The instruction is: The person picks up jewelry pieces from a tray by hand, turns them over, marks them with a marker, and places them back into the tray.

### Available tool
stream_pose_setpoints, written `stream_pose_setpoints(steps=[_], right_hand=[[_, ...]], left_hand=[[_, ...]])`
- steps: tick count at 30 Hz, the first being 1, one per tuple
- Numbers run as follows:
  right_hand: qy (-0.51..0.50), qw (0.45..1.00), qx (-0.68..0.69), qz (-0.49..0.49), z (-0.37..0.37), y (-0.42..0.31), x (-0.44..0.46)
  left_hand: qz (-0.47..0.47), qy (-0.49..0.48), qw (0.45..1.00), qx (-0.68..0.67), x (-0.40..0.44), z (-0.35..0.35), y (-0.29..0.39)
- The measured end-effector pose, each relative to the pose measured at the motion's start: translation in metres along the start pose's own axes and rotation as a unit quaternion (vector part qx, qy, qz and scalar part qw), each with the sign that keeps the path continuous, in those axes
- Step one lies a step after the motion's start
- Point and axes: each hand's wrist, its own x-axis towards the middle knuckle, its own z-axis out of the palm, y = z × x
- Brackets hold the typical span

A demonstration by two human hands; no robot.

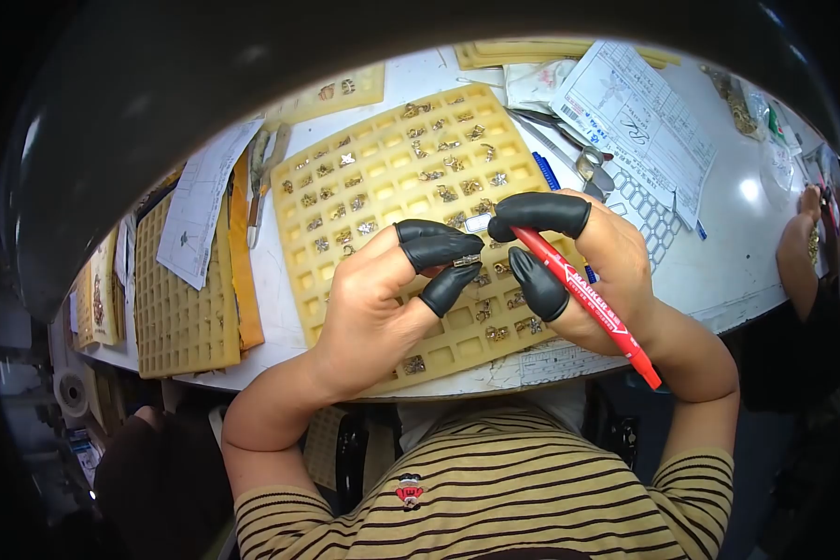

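Note:
My left hand, black covers on its fingertips, pinches a small metal jewellery piece between thumb and fingers. In my right hand, also with black-covered fingertips, a red marker lies slanted, its lower end pointing toward my body. The marker's upper end is partly hidden by the index finger. Both hands are above a yellow compartment tray whose pockets hold many small gold and silver-coloured pieces. A small white rectangle shows beside my right index fingertip.
Printed sheets lie at the back right, by a hexagon-patterned sheet and a blue pen. To the left are another yellow tray, a paper and pliers. Another person's arm is at far right.

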Motion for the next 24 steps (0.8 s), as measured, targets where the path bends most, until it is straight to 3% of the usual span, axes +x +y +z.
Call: stream_pose_setpoints(steps=[9,11,15,18,24], right_hand=[[-0.023,0.999,-0.013,-0.043,0.000,0.004,-0.002],[-0.009,0.999,0.017,0.035,0.000,-0.002,-0.004],[0.001,0.997,0.047,0.059,-0.001,-0.004,-0.004],[-0.055,0.997,-0.011,-0.060,-0.008,-0.005,0.003],[-0.028,0.995,0.032,-0.086,-0.002,-0.001,0.002]], left_hand=[[0.008,-0.001,1.000,-0.010,0.000,-0.001,-0.002],[-0.008,-0.011,0.999,-0.034,0.000,-0.001,-0.003],[-0.018,-0.018,0.998,-0.062,-0.001,-0.001,-0.005],[-0.036,-0.008,0.995,-0.094,-0.001,0.000,-0.004],[-0.038,-0.011,0.995,-0.090,0.000,-0.001,0.000]])
